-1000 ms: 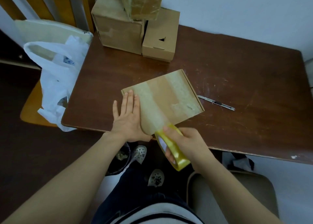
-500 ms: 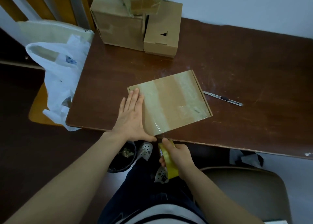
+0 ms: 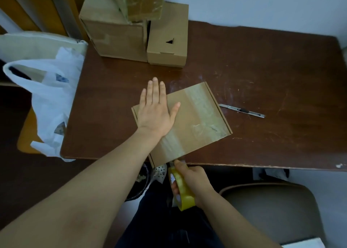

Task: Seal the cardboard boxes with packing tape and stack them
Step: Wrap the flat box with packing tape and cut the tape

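my left hand (image 3: 156, 112) is flat on the box (image 3: 189, 123) mid-frame, right hand (image 3: 193, 182) gripping the tape roll (image 3: 181, 189) just below it

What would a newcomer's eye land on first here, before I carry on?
The left hand lies flat on the flat cardboard box at the table's near edge. Just below that edge the right hand grips a yellow tape roll. A box cutter lies right of the box; more boxes stand stacked at the far left corner.
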Tool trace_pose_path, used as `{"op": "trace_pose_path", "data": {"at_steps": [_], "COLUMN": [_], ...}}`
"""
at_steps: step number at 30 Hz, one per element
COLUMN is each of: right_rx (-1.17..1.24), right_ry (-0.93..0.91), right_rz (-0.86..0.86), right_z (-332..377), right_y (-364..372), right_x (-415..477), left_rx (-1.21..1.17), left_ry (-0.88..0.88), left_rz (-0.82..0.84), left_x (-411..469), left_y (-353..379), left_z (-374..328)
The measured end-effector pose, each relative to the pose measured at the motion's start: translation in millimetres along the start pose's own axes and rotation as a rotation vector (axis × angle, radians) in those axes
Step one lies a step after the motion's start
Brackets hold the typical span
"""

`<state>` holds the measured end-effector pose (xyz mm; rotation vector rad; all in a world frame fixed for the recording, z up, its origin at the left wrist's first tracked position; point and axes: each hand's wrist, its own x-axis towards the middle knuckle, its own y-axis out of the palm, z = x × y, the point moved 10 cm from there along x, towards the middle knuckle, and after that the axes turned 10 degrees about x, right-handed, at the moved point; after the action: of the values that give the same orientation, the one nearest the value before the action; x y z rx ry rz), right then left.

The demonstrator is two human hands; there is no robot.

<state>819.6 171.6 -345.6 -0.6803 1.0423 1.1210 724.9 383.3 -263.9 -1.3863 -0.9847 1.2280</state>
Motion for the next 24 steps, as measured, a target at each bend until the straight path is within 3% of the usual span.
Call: {"op": "trace_pose_path", "data": {"at_steps": [13,17,20,24], "right_rx": [0.060,0.084,0.099,0.055], "right_ry": [-0.002,-0.038,-0.036,-0.031], "right_rz": [-0.015,0.014,0.019,0.029], "right_z": [2.8,6.4,2.5,1.4], "right_y": [2.8,7.7,7.0,4.5], "right_x": [0.0,0.3,1.6,4.2], "left_rx": [0.016,0.040,0.024,0.054], "left_ry": [0.020,0.097,0.086,0.120], "left_rz": [0.000,-0.070,0.017,0.016], "left_x": [-34.8,-78.7,-82.7,-90.3], "left_y": [21.6,20.7,26.9,29.2], "left_z": [-20.5,-38.6,-36.2,-41.8]}}
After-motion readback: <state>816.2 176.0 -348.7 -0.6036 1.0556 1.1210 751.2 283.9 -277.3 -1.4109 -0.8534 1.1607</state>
